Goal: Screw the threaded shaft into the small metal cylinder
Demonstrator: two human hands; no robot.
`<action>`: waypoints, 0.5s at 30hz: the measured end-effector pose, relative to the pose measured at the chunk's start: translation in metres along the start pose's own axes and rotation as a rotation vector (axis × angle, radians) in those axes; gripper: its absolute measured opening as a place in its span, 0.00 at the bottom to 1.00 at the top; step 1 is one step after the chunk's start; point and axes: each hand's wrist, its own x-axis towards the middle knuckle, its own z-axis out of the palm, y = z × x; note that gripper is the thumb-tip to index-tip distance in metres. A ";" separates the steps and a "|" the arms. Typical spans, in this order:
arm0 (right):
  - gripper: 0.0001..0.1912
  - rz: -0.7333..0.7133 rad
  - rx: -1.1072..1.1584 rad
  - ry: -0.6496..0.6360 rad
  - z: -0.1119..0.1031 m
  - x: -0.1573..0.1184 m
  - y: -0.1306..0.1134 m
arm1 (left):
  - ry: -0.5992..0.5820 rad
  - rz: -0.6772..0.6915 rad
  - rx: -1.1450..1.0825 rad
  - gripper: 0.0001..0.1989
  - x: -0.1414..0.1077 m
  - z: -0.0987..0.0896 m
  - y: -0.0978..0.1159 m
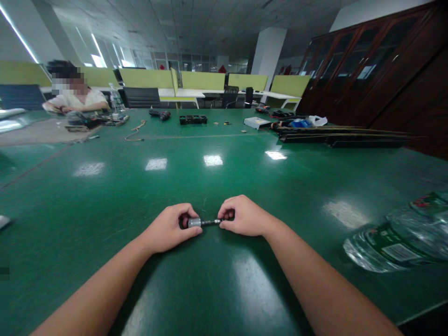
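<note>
My left hand (171, 229) is closed round a short silver cylinder (194, 222) with a dark end, thumb along its near side. From the cylinder a thin dark shaft (209, 223) runs to the right, lying level just above or on the green table (210, 186); I cannot tell which. At the shaft's far end is a small silver tip (217, 221), pinched between the thumb and fingers of my right hand (247, 217). The fingers partly hide both ends, and the exact kind of tool or part is too small to make out.
At right lies a large clear bottle (402, 238) with a green label. Black rails (350, 135), a white box (257, 122), a black tray-like part (193, 120), a power drill (160, 114) and a cord (135, 133) lie further back. A person (79, 95) sits at far left.
</note>
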 end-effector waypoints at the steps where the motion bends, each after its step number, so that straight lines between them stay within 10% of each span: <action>1: 0.05 -0.007 0.002 0.000 0.001 0.000 0.000 | 0.002 0.001 0.002 0.11 0.000 0.000 0.000; 15: 0.06 0.028 -0.026 -0.015 -0.004 -0.001 0.004 | 0.014 -0.003 0.000 0.11 0.000 0.000 -0.002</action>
